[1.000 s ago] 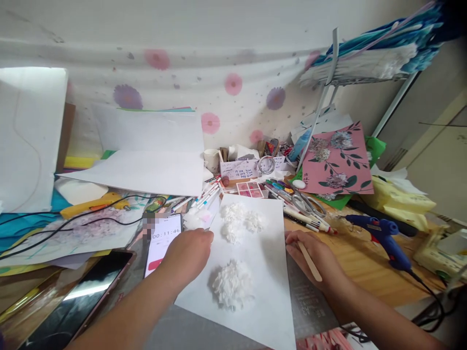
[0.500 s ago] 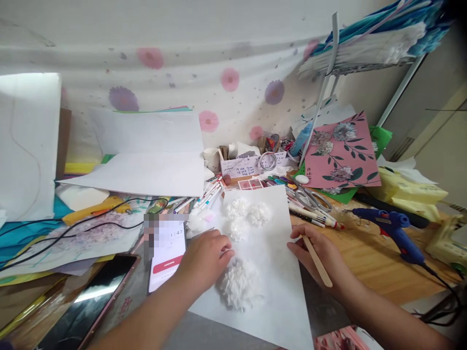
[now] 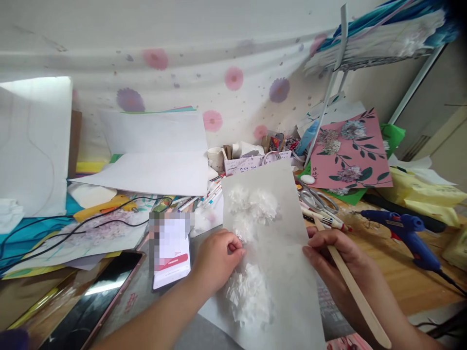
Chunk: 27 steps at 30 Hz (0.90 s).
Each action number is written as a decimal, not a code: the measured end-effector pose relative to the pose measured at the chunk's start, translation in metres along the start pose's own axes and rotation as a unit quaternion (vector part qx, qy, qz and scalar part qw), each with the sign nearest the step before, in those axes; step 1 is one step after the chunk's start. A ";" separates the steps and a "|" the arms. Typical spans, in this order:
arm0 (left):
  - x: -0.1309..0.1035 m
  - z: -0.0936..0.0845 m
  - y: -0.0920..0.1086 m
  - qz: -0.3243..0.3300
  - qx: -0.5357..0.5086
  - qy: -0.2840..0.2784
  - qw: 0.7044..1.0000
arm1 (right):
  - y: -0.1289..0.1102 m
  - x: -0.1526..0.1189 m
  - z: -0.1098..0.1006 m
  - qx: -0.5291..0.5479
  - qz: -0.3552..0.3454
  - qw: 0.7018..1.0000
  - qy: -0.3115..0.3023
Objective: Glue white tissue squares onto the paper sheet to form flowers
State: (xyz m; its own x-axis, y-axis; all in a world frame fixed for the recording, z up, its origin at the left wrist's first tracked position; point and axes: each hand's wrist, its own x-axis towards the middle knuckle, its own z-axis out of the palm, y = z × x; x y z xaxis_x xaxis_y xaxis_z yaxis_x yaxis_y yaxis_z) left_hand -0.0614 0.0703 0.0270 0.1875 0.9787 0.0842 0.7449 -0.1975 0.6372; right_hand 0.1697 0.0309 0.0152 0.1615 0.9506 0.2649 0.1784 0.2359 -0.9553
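My left hand [image 3: 218, 258] pinches the left edge of a white paper sheet [image 3: 288, 291]. On that sheet are white ruffled paper flowers: a cluster [image 3: 260, 205] of several puffs on its upper half and one larger flower [image 3: 250, 296] lower down. The sheet's far end is raised, tilted towards me. My right hand [image 3: 346, 262] is closed around a flat wooden craft stick [image 3: 359, 299], which slants down to the right. Its thumb and fingertips also meet the sheet's right edge.
Left of the sheet lie a lit phone [image 3: 171, 262] and a dark tablet-like device [image 3: 95, 301]. A blue glue gun [image 3: 396, 226], scissors [image 3: 317, 197] and markers [image 3: 324, 217] lie to the right. A pink floral picture [image 3: 352, 155] leans behind them; a yellow glue gun [image 3: 104, 208] with black cables sits left.
The sheet's far end has risen from the table and tilts towards me, flowers still on it. My right hand has come nearer, with the craft stick looking larger.
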 end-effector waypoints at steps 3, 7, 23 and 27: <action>0.000 -0.001 0.001 0.010 -0.014 0.009 1.000 | 0.001 0.000 0.000 0.024 0.009 1.000 0.016; -0.001 -0.004 0.001 0.031 -0.035 0.024 0.999 | 0.000 0.001 -0.001 0.047 0.005 0.998 0.039; -0.012 -0.021 0.003 0.068 -0.393 0.028 0.917 | 0.007 0.007 -0.006 0.070 0.050 0.994 0.069; -0.011 -0.029 0.005 0.044 -0.543 -0.036 0.838 | 0.003 0.012 -0.011 0.016 0.010 0.996 0.083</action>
State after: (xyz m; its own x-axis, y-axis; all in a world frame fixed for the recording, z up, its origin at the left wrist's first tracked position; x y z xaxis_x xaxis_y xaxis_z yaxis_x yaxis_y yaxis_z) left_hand -0.0785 0.0605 0.0514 0.2786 0.9494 0.1451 -0.2873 -0.0618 0.9558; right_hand 0.1831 0.0405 0.0164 0.3228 0.9094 0.2622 0.1436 0.2267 -0.9633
